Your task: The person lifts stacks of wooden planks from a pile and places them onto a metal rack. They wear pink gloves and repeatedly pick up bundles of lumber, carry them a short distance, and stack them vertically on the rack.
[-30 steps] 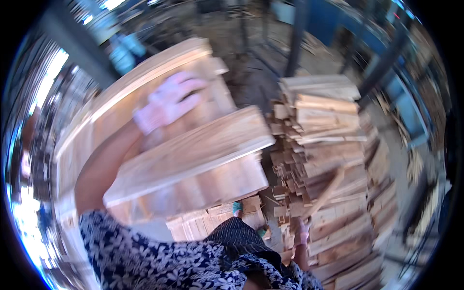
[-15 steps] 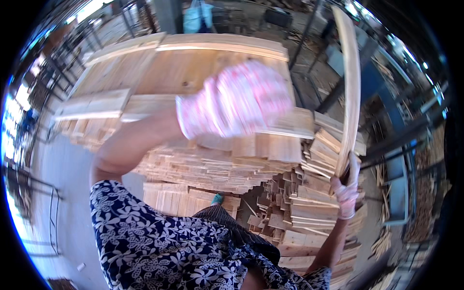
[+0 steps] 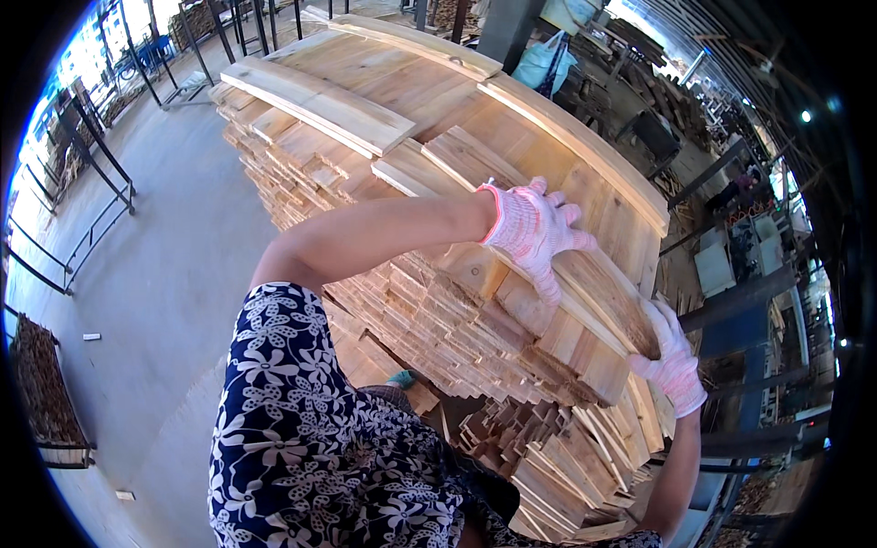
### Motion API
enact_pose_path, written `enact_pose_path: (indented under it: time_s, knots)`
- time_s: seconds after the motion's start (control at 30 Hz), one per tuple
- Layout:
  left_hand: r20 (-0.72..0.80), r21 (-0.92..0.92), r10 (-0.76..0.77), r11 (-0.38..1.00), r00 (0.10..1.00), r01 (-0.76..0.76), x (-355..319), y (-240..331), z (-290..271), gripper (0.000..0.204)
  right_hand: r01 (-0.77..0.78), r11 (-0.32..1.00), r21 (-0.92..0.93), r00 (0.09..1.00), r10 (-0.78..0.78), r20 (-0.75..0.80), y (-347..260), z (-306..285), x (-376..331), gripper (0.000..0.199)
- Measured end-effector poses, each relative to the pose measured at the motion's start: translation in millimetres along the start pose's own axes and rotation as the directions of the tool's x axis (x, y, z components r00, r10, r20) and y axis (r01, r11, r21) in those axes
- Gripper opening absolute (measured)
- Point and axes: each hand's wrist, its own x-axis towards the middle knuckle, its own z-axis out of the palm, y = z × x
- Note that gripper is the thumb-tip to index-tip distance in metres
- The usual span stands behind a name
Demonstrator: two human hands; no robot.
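A pale wooden plank [image 3: 605, 290] lies along the top of a large stack of boards [image 3: 438, 297], slanting from its middle to its right end. My left hand [image 3: 537, 226], in a pink and white knit glove, rests across this plank with its fingers spread. At the plank's near right end, my right hand [image 3: 673, 354] wears a matching glove and has its fingers round the end. The palm side of both hands is hidden. Other planks [image 3: 320, 102] lie along the stack's upper left and a long strip [image 3: 585, 151] edges its far side.
Below the stack's right end is a pile of loose wood pieces [image 3: 557, 466]. Grey concrete floor [image 3: 169, 301] stretches to the left, with black metal frames [image 3: 96, 173]. A pale blue bag [image 3: 544, 64] hangs at a post [image 3: 505, 35] beyond the stack.
The plank, upright in my right hand before, now lies on the stack. My left hand has come down onto it. The view has turned, bringing more floor into sight at the left.
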Motion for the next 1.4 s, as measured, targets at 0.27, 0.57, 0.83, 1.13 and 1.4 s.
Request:
enact_pose_path:
  time_s: [0.27, 0.57, 0.83, 1.13, 1.4]
  knots:
    - [-0.001, -0.046, -0.04, 0.998, 0.999, 0.04, -18, -12, 19, 0.092, 0.035, 0.996, 0.088, 0.999, -0.034, -0.012, -10, 9, 11, 0.077]
    - [-0.095, -0.04, -0.006, 0.999, 0.995, 0.003, -30, -32, 35, 0.088, 0.01, 0.967, 0.255, 0.999, 0.002, -0.048, -14, -4, 28, 0.07]
    - [-0.081, 0.031, -0.007, 0.999, 0.997, 0.01, -32, -30, 38, 0.089, -0.539, 0.711, 0.451, 0.711, 0.671, -0.208, 105, 3, 148, 0.086]
    - [-0.234, -0.025, 0.059, 0.997, 0.971, -0.067, -38, -39, 49, 0.09, -0.395, 0.728, 0.561, 0.825, 0.55, -0.133, 152, 38, 151, 0.08]
    - [-0.154, -0.079, 0.027, 0.996, 0.988, -0.04, 2, -11, 67, 0.089, -0.151, -0.028, 0.988, 0.668, 0.734, 0.123, 67, 74, -55, 0.062]
